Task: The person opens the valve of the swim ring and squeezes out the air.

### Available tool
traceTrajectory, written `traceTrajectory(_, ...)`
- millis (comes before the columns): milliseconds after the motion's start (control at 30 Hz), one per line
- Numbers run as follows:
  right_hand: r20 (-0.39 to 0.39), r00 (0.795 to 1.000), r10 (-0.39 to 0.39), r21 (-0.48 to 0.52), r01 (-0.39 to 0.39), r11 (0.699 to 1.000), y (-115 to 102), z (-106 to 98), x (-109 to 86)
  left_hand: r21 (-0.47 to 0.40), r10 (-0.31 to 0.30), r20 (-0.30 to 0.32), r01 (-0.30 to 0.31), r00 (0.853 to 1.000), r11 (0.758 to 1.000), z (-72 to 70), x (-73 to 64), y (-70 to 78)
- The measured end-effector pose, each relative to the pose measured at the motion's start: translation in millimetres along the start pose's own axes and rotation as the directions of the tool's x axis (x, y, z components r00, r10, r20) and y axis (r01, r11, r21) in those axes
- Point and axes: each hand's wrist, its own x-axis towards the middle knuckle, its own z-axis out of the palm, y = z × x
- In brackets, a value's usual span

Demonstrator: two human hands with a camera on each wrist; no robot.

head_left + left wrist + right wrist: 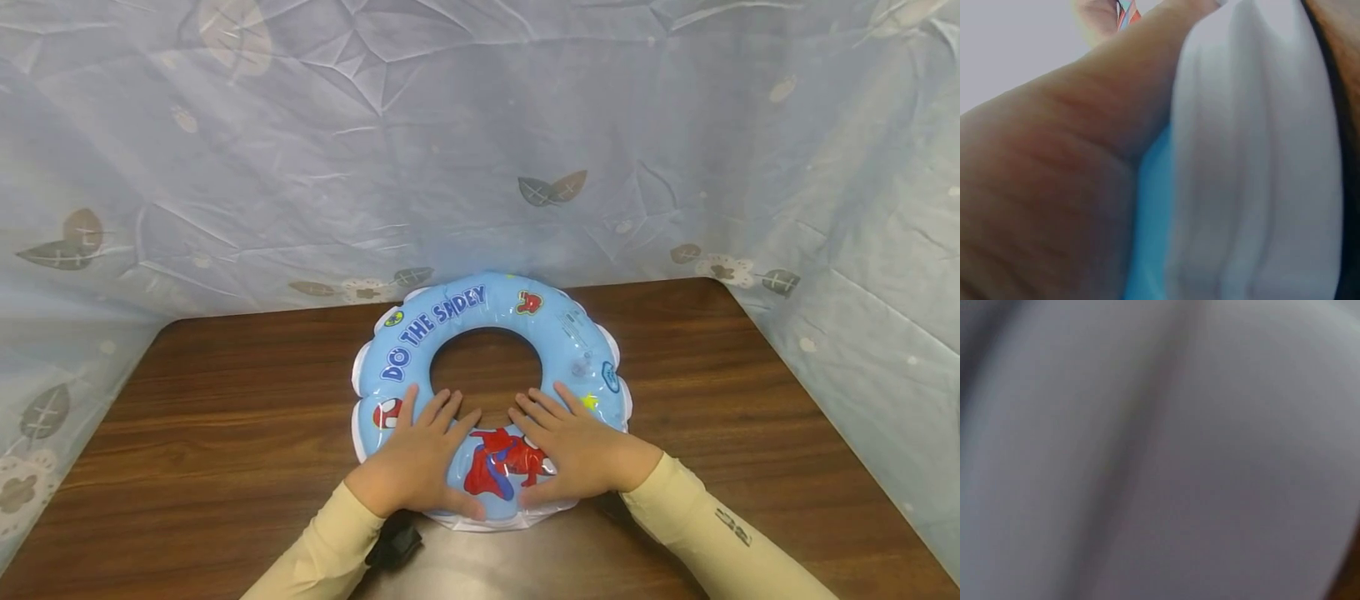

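Observation:
An inflated blue swim ring (491,296) with a white scalloped edge and red cartoon prints lies flat on the wooden table. The left hand (420,454) rests on its near left part, fingers spread and reaching the inner hole. On the near right part lies the right hand (581,450), also with fingers spread; both thumbs point inward at the near rim. Close up in the left wrist view, the left hand (1054,162) touches the ring beside its white edge (1254,162). A blurred pale surface (1229,475) fills most of the right wrist view.
The dark brown table (225,417) extends on both sides of the ring. Behind it hangs a pale grey-blue curtain (450,125) with leaf prints, continuing along both sides. A black wrist device (395,546) sits under the left forearm.

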Motion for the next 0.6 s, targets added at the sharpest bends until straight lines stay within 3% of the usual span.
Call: traceTrajectory(600, -0.003, 1.0, 0.006, 0.003, -0.006, 1.0, 0.5, 0.9, 1.1, -0.006, 0.005, -0.009, -0.005, 1.0, 1.0, 1.0, 0.5, -0.2)
